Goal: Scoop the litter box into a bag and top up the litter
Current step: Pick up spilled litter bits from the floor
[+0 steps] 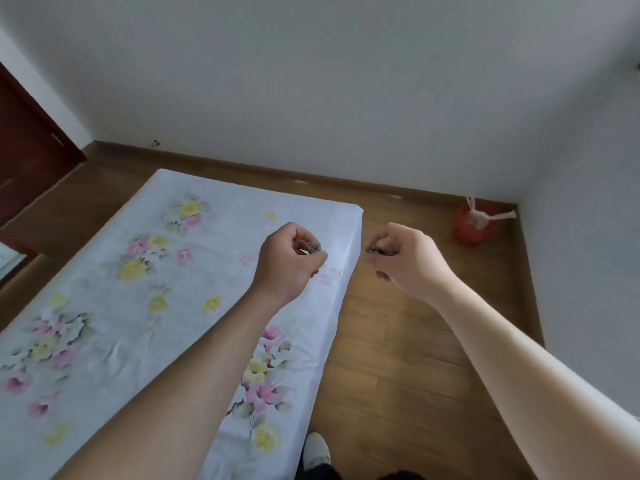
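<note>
My left hand [289,259] is held out over the corner of a bed, fingers pinched on a small grey-brown clump [314,246]. My right hand [403,256] hovers over the wooden floor beside the bed, pinched on a small dark greenish piece [373,251]. The hands are about a hand's width apart. A red bag [473,227] with a knotted white tie stands on the floor in the far right corner. No litter box or scoop is in view.
The bed has a white floral sheet [166,289] and fills the left half. Wooden floor [408,368] runs along its right side to white walls. A dark red door [31,147] stands at far left. My white shoe [316,450] shows at the bottom.
</note>
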